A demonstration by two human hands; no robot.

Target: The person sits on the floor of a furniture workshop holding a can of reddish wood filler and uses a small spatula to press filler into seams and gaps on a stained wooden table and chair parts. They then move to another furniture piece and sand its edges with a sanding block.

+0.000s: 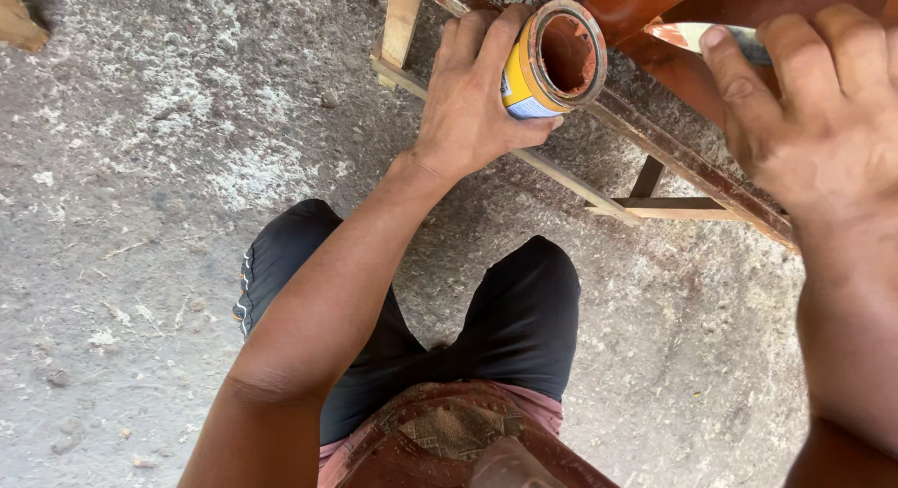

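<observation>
Open tin in one hand, brush in the other, over a half-stained wooden frame.

The left hand (468,95) is clamped around a yellow tin (547,62), tipped so its stained mouth faces up within easy reach, above the frame's (655,142) near rail. The right hand (823,104) pinches a brush (702,34) against the dark red-brown wood (its bristles are hidden), over the concrete floor (168,170).

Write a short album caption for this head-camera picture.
Seen from above, the left hand grips an open tin while the right hand holds a brush against reddish-brown wooden furniture.
</observation>
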